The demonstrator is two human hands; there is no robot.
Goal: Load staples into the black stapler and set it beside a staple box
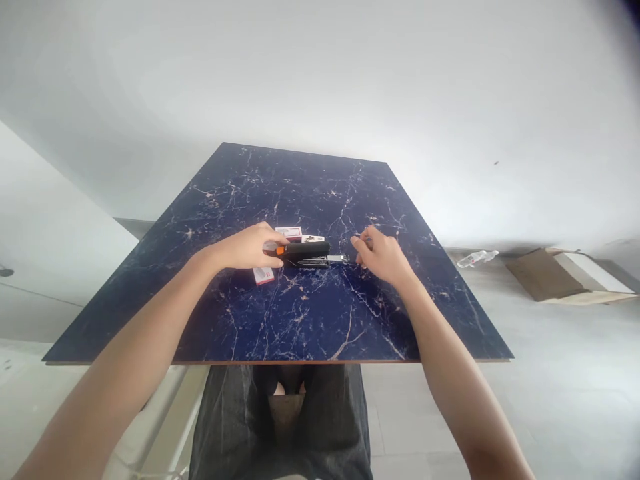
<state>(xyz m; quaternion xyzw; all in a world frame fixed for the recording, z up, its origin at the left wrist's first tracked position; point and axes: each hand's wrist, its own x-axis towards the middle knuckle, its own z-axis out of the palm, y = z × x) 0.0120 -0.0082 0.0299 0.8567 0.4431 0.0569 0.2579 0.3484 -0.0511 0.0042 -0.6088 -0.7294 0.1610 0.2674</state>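
A black stapler (305, 251) with an orange part at its left end lies lengthwise across the dark blue marbled table. From its right end a silver metal tray (338, 259) sticks out. My left hand (253, 247) is closed around the orange end, thumb and fingers on either side. Just right of the metal tray, apart from it, my right hand (379, 253) has its fingers curled and pinched. Whatever is between those fingertips, if anything, is too small to make out. Beyond the stapler lies a red-and-white small box (289, 233); another small box (263, 275) sits partly under my left hand.
A white item (313, 239) with dark print lies behind the stapler. The table's front edge (300, 363) is close to my lap. On the floor to the right are a clear plastic bottle (477, 258) and an open cardboard box (545, 275). A pale wall stands behind the table.
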